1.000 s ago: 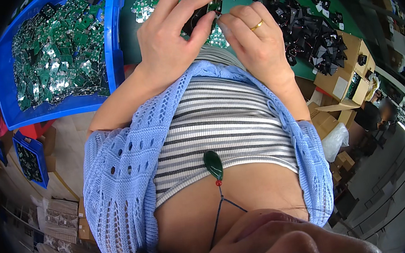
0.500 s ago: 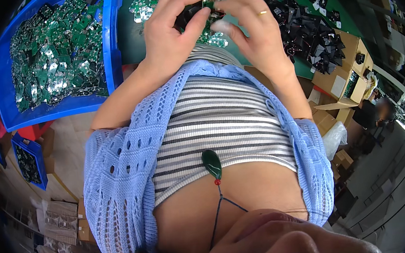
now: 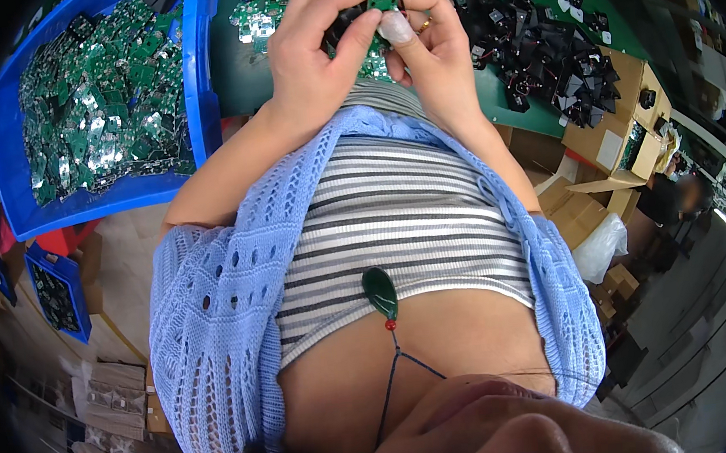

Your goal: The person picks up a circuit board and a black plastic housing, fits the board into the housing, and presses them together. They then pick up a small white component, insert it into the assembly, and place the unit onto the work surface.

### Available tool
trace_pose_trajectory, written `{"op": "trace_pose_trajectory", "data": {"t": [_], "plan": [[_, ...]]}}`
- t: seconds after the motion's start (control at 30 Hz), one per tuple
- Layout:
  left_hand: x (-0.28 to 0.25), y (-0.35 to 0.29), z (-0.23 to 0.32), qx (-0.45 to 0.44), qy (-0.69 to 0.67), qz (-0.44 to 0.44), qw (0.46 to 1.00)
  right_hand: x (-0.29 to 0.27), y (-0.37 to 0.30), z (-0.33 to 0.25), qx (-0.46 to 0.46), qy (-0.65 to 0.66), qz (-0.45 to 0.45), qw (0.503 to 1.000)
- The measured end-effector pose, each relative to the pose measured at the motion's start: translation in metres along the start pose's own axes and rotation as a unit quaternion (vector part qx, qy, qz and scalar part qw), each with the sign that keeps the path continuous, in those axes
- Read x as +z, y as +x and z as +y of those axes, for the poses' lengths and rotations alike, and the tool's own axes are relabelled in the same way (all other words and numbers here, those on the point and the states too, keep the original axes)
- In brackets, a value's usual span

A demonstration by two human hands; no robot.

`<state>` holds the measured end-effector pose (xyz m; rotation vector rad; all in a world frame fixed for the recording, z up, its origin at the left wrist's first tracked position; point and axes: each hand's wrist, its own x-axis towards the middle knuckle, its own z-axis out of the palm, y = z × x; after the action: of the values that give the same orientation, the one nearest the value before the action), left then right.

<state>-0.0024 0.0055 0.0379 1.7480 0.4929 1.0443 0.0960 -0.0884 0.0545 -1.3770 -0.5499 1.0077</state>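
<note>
Above the green table, my left hand (image 3: 309, 53) is closed around a black plastic housing (image 3: 346, 25), thumb and forefinger pinching it. A small green circuit board (image 3: 386, 0) sits at the housing's right end, between my two hands. My right hand (image 3: 442, 66) grips the board, its white-covered thumb pressed against it and a ring on one finger. Whether the board is inside the housing or only against it, I cannot tell. Beyond and under my hands lies a pile of loose green circuit boards (image 3: 277, 9); to the right is a heap of black housings (image 3: 547, 51).
A big blue bin (image 3: 199, 85) full of green circuit boards stands at the left. Open cardboard boxes (image 3: 606, 120) are at the right edge of the green table (image 3: 231, 82). A smaller blue crate (image 3: 76, 289) sits lower left. Another person (image 3: 670, 197) is at far right.
My right hand, which was lifted and blurred to the right of the housing, has moved left and closed on the circuit board. My left hand has shifted slightly right, still holding the housing.
</note>
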Motion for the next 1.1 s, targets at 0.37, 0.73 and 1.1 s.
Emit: {"op": "trace_pose_trajectory", "data": {"t": [0.37,0.73,1.1], "plan": [[-0.013,-0.008,-0.015,-0.280,-0.148,-0.132,0.939,-0.015,-0.007,-0.003,-0.063,0.042,0.018,0.997],[-0.013,-0.006,-0.019,-0.333,-0.222,-0.160,0.903,-0.013,-0.002,-0.009,-0.374,-0.517,-0.005,0.770],[-0.013,0.002,-0.010,-0.414,-0.258,-0.152,0.860,-0.022,0.016,0.005,-0.337,-0.386,0.030,0.858]]}}
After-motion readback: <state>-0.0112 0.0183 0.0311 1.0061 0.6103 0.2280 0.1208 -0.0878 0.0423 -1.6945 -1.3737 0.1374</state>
